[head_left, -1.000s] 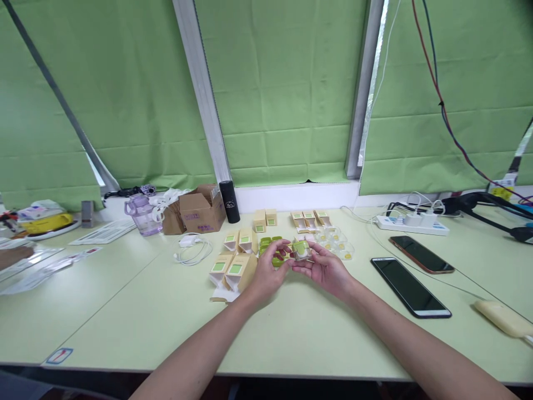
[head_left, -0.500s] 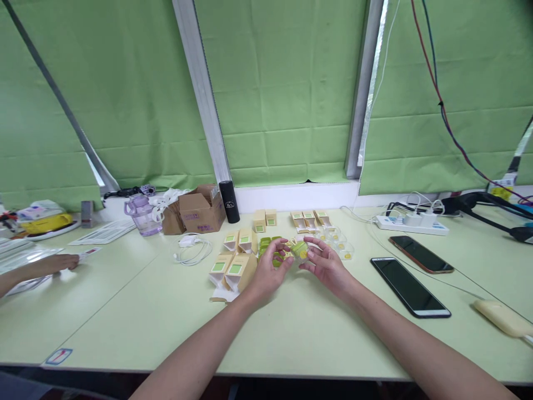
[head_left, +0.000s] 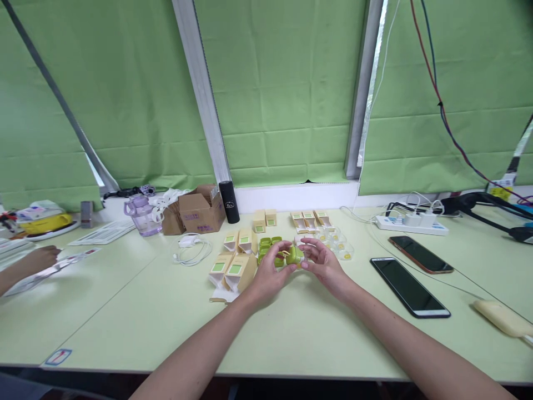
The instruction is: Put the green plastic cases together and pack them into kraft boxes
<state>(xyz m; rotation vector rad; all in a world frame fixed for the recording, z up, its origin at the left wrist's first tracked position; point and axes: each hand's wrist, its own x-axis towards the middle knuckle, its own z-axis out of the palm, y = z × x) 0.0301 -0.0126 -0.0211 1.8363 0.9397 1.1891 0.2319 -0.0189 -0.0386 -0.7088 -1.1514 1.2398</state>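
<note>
My left hand (head_left: 270, 273) and my right hand (head_left: 322, 262) meet over the middle of the table, fingers curled round a small green jar (head_left: 295, 254) held between them. Just behind the hands lie more green jars (head_left: 266, 243). Left of them stand several tan cartons with green labels (head_left: 235, 268), some with open flaps. To the right sit several small clear lidded containers (head_left: 339, 244). More tan cartons (head_left: 310, 218) stand further back.
Two black phones (head_left: 410, 286) (head_left: 420, 254) lie at the right, with a white power strip (head_left: 412, 222) and cables behind. A brown cardboard box (head_left: 202, 210), black cylinder (head_left: 229, 201), purple bottle (head_left: 142, 214) and white cable (head_left: 192, 249) stand at the back left. Another person's hand (head_left: 35, 260) rests at far left.
The jar between my hands has been turned, and both hands have closed in on it. The other person's hand came into view at the left and has drawn back a little.
</note>
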